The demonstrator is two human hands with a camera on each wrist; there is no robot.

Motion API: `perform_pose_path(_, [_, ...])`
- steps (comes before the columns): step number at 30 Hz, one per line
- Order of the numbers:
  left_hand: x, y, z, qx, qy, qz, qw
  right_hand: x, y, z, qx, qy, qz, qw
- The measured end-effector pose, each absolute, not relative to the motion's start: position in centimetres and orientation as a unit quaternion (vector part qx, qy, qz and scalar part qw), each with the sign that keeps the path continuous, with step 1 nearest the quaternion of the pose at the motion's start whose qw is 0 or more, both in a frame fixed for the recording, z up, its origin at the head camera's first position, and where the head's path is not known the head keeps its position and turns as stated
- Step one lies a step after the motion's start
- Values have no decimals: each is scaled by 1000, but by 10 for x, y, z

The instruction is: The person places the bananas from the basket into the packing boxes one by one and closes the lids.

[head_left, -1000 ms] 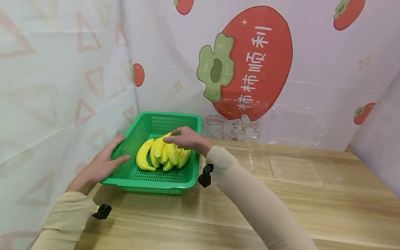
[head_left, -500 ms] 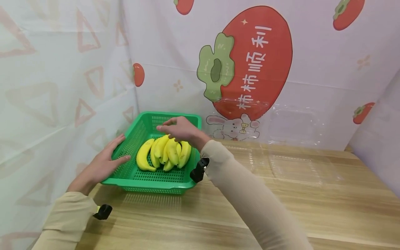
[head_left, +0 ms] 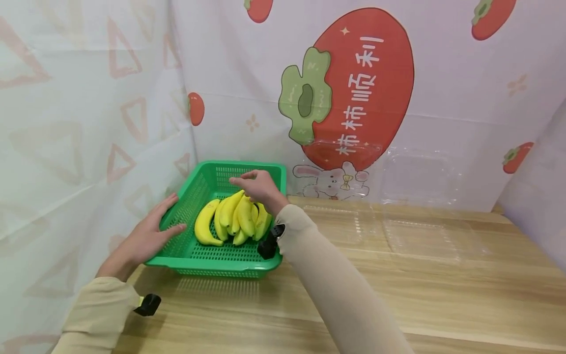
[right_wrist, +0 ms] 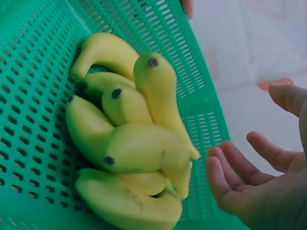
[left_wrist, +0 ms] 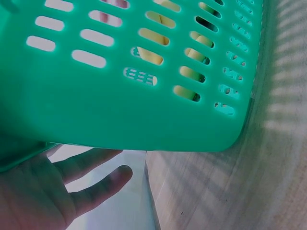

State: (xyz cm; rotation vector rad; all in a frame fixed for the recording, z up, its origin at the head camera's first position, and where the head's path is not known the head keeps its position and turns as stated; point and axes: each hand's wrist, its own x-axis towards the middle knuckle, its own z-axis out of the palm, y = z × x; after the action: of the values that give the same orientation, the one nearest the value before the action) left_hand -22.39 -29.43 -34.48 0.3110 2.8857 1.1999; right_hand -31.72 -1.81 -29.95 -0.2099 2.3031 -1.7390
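Observation:
Several yellow bananas (right_wrist: 144,148) lie heaped in a green perforated plastic basket (head_left: 208,264). In the head view, one banana (head_left: 205,223) lies at the left of the heap. My right hand (head_left: 263,188) hovers over the heap's far end, fingers loosely bent. Seen from the right wrist, that hand (right_wrist: 268,191) holds nothing and is apart from the bananas. My left hand (head_left: 148,238) rests against the basket's left rim, thumb over the rim and fingers along the outside. The left wrist view shows straight, spread fingers (left_wrist: 98,191) by the rim.
Thin clear plastic clamshell boxes (head_left: 417,241) stand unlidded on the wooden table (head_left: 309,305), right of the basket, their lids raised against the back wall. Printed cloth covers the walls, and the left wall (head_left: 88,196) runs close beside my left hand and the basket.
My right hand has lifted off the top of the bananas, and its wrist has swung a little to the left. The left hand keeps its place at the basket rim.

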Motion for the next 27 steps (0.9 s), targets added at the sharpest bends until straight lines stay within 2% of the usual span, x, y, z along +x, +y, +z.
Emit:
perform_pose_path(9, [-224, -292, -346, 95, 921, 377, 0, -321, -13, -316, -66, 857, -497, 120])
perform_pose_path(27, [-226, -296, -348, 109, 923, 369, -14, -325, -18, -326, -119, 908, -369, 160])
